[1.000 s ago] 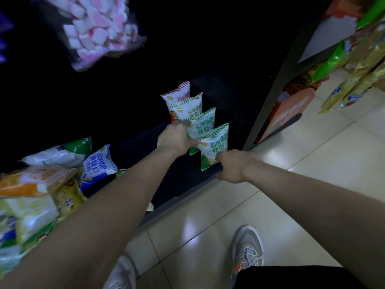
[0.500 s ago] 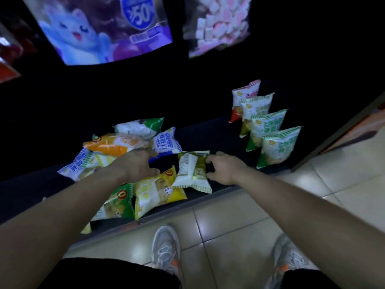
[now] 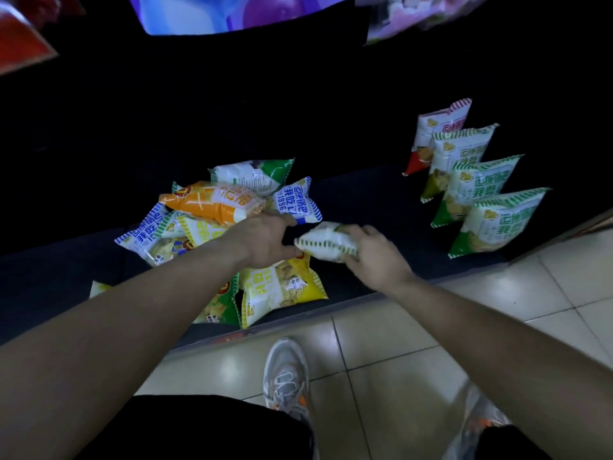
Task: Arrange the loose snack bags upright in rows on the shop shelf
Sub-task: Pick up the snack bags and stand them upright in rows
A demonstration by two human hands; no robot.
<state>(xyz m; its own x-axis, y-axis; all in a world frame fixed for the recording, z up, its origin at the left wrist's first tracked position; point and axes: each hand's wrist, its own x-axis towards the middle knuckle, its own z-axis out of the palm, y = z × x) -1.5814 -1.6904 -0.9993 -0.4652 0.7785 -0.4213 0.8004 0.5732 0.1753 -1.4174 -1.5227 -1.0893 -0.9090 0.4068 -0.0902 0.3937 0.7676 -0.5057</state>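
Observation:
A heap of loose snack bags lies on the dark bottom shelf: an orange bag, a blue-striped bag, a yellow bag and others. My right hand grips a white bag with green stripes, lifted above the heap. My left hand touches that bag's left end, fingers reaching over the pile. At the right, several bags stand upright in a row: a red-trimmed one at the back, green ones in front.
Large packets hang above the shelf, and a red one is at the upper left. The shelf's front edge meets a pale tiled floor. My two shoes stand close to the shelf.
My hands left the upright row and went to the loose heap. My right hand took hold of the green-striped bag and lifted it off the yellow bag; my left hand moved to its end.

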